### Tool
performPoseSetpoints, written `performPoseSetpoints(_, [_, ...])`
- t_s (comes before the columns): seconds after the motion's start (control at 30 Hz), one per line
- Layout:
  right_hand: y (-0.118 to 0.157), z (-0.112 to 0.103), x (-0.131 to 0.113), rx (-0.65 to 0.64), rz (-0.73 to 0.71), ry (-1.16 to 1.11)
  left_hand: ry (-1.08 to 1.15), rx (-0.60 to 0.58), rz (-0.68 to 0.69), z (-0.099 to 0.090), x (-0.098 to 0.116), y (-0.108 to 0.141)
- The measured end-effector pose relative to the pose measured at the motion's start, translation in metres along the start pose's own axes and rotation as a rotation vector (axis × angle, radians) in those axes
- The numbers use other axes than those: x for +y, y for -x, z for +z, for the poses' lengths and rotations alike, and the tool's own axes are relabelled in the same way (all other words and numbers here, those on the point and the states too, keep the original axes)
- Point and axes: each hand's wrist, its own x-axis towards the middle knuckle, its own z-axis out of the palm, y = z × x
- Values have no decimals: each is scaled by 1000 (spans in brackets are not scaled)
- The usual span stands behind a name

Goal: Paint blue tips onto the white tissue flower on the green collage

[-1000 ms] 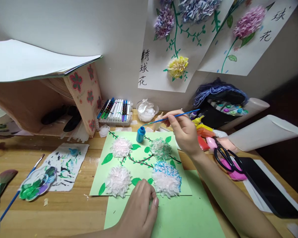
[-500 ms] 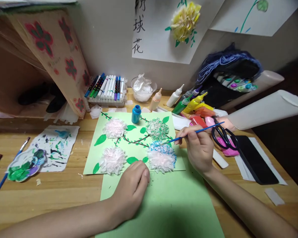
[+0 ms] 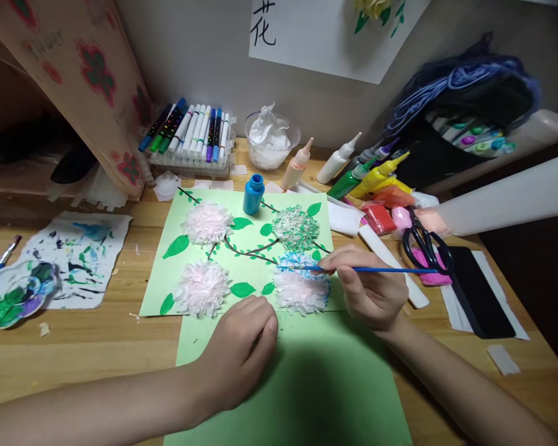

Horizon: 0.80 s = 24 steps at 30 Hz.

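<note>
Between thumb and fingers my right hand (image 3: 369, 286) grips a thin blue paintbrush (image 3: 390, 270), held nearly level. Its tip is at the upper left part of a pale pink paper flower (image 3: 302, 291) with blue-tinted upper and right edges. My left hand (image 3: 244, 347) is curled closed at the lower edge of the light green card (image 3: 167, 217); whether it holds anything is hidden. Two pale pink flowers are on the card's left, and a green-tipped flower (image 3: 296, 227) is above the blue-edged one. An open blue paint bottle (image 3: 253, 194) stands at the card's top edge.
Markers (image 3: 190, 133), a glass bowl of tissue (image 3: 270, 145) and paint bottles (image 3: 348, 179) line the back. Black scissors (image 3: 425, 244) and a phone (image 3: 481, 294) lie at right. A paint palette (image 3: 18, 294) and stained paper (image 3: 81, 260) are at left.
The view has tilted down and moved closer. The brush in my right hand has swung from slanted to nearly level, its tip slightly further left on the flower. My left hand remains curled in place.
</note>
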Motion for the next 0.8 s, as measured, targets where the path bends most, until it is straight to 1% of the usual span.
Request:
performPoseSetpoints(0.1, [0, -1, 0, -24, 18, 11, 3, -2, 1, 0, 1, 0])
performPoseSetpoints(0.27, [2, -1, 0, 14, 12, 9, -2, -1, 6, -1, 1, -1])
performPoseSetpoints(0.43, [1, -1, 0, -55, 25, 45, -15, 3, 11, -1, 2, -2])
performPoseSetpoints(0.6, [1, -1, 0, 5, 34, 47, -19, 0, 12, -1, 2, -2])
performPoseSetpoints(0.73, [0, -2, -1, -44, 36, 75, -18, 5, 16, -1, 2, -2])
performPoseSetpoints(0.8, [-1, -2, -1, -22, 35, 71, -15, 6, 16, -1, 2, -2])
